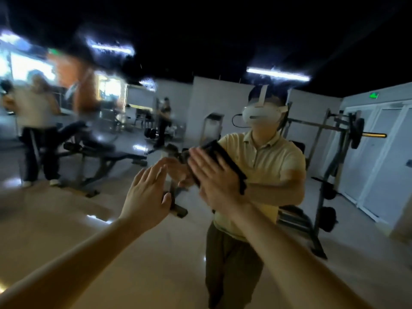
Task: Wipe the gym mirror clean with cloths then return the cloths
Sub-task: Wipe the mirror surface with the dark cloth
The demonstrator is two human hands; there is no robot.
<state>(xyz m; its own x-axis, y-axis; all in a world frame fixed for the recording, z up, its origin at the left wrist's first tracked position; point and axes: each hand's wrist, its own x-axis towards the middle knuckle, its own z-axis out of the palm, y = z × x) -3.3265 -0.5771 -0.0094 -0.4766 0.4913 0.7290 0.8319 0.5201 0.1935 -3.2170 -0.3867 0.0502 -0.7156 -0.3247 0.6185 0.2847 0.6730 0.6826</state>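
Presses a dark cloth (225, 157) flat against the gym mirror (55, 208) with the right hand (214, 177), fingers straight and spread over it. Holds the left hand (147, 197) raised just beside, fingers straight and released, fingertips close to the glass.

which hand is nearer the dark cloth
Right. The right hand presses flat on the dark cloth; the left hand is open, off to the cloth's left and not touching it.

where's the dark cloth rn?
Head view, right of centre: the dark cloth is pressed flat against the mirror under the right hand, with the open left hand just to its left.
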